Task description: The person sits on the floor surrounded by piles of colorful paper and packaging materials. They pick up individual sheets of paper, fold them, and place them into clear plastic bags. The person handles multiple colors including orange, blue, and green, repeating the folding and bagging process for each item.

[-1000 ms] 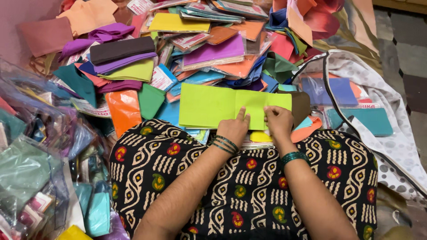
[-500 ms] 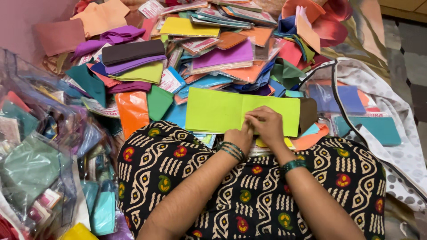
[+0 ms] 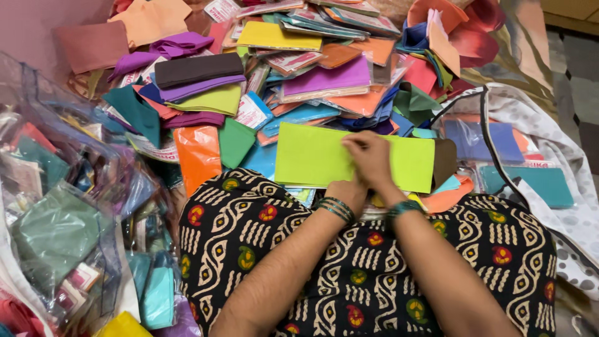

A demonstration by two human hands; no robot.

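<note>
Both hands (image 3: 362,171) press a folded lime-green cloth (image 3: 312,156) amid coloured fabric packets (image 3: 324,78)

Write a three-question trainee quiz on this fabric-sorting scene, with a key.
1. True or false: the right hand rests on the lime green cloth.
2. What lies directly left of that cloth's left end? A) a green folded piece B) a black shoe C) a white plate
3. Fill in: the left hand sits at the cloth's ____ edge, nearest the person.

Key: 1 true; 2 A; 3 lower.
</note>
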